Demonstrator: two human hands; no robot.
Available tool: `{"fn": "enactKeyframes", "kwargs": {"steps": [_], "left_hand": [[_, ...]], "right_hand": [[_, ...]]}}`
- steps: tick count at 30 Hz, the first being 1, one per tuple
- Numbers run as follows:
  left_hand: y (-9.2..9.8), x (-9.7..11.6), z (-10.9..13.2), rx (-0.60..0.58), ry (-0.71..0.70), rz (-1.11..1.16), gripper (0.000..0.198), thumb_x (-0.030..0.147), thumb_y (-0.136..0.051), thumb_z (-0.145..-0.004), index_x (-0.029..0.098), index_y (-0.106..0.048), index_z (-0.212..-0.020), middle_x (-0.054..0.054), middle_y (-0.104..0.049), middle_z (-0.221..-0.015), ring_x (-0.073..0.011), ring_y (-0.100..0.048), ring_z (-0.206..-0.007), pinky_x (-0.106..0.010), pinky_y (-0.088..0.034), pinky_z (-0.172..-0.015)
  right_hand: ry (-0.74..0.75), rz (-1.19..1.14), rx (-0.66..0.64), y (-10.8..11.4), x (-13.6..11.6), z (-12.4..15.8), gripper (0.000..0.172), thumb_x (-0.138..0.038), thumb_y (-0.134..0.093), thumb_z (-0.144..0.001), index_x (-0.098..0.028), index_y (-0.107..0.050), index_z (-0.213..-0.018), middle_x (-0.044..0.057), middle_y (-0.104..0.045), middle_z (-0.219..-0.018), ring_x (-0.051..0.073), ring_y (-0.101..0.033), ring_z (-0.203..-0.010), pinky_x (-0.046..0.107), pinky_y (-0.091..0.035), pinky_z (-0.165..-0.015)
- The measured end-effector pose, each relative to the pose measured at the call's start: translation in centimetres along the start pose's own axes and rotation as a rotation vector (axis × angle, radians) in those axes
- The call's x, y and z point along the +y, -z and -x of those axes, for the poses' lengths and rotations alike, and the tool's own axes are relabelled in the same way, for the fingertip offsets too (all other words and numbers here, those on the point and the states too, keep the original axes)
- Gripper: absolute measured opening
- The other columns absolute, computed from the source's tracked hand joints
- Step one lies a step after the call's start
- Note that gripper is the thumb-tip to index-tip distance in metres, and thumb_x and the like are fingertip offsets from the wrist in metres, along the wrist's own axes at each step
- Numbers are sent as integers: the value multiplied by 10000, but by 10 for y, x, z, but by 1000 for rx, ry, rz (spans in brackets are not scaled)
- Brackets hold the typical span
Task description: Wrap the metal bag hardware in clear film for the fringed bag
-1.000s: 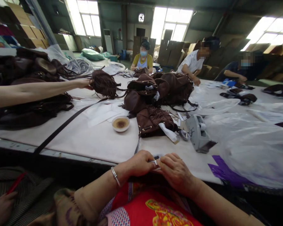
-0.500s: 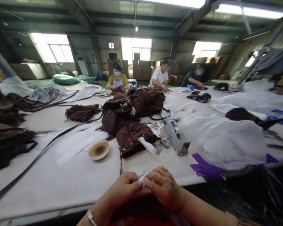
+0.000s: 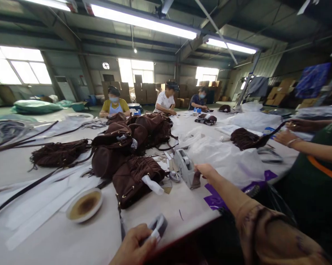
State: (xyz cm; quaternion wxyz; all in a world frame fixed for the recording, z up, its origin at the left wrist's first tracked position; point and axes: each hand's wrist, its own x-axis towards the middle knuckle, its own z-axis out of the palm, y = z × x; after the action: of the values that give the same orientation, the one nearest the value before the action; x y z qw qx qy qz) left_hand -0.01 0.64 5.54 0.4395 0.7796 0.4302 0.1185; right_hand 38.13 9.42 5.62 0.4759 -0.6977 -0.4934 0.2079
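My left hand [image 3: 134, 244] is at the table's near edge, fingers closed round a small folded grey-and-white strip [image 3: 157, 227]. My right hand [image 3: 205, 170] is stretched out over the table and reaches the grey tape dispenser [image 3: 186, 168]; its fingers are hidden behind the dispenser's end. A brown fringed bag [image 3: 135, 180] with a white paper roll sticking out lies just left of the dispenser. More brown bags [image 3: 119, 141] are piled behind it.
A white dish with brown residue [image 3: 84, 204] sits near the left. Clear plastic bags [image 3: 226, 156] and a purple sheet [image 3: 215, 198] lie to the right. A person in dark green [image 3: 315, 173] works at my right; three others sit at the far end.
My hands have parted: the right left the strip and reached out to the tape dispenser, while the left keeps the strip. The view has swung right and up.
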Motion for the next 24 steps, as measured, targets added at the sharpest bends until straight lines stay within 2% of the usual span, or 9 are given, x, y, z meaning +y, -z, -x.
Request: {"fn": "enactKeyframes", "kwargs": {"steps": [4, 8, 12, 15, 20, 24], "left_hand": [[0, -1, -1, 3, 13, 6, 556, 669, -415, -893, 178, -503, -646, -9, -518, -737, -171, -495, -738, -279, -339, -669], [0, -4, -1, 13, 18, 29, 550, 655, -423, -901, 173, -544, -666, -11, -540, -757, -174, -512, -753, -275, -351, -680], [-3, -6, -3, 38, 23, 48, 513, 606, -435, -921, 167, -589, -704, -17, -562, -778, -183, -538, -771, -280, -361, -690], [-5, -3, -6, 72, 5, 24, 488, 569, -439, -938, 168, -615, -722, -19, -567, -772, -181, -543, -758, -282, -364, -688], [-12, 3, -3, 193, -24, -73, 424, 474, -449, -967, 173, -670, -767, -39, -589, -768, -177, -547, -744, -284, -375, -681], [-22, -4, 3, 343, -116, -188, 347, 378, -440, -986, 177, -707, -893, -68, -606, -834, -182, -556, -788, -291, -411, -726]], "right_hand": [[-137, -92, -15, -1, 0, 11, 209, -399, -586, -716, -207, -592, -633, 52, -617, -597, 205, -574, -590, 309, -441, -500], [-139, -150, 33, 11, -2, 38, 206, -384, -614, -728, -185, -665, -727, 70, -689, -749, 216, -617, -724, 309, -479, -597], [-240, -225, 58, 9, 7, 69, 279, -440, -651, -697, -166, -663, -752, 50, -659, -683, 159, -556, -569, 245, -376, -446], [-309, -276, 23, -1, 14, 76, 287, -452, -632, -671, -170, -625, -720, 41, -635, -643, 118, -483, -465, 221, -309, -386], [-296, -139, 7, 2, 22, 63, 206, -371, -625, -674, -169, -633, -633, -19, -497, -466, 99, -367, -406, 240, -263, -400], [-255, 193, -26, 6, 34, 62, 145, -279, -599, -682, -173, -680, -627, 35, -589, -525, 149, -473, -474, 280, -318, -469]]}}
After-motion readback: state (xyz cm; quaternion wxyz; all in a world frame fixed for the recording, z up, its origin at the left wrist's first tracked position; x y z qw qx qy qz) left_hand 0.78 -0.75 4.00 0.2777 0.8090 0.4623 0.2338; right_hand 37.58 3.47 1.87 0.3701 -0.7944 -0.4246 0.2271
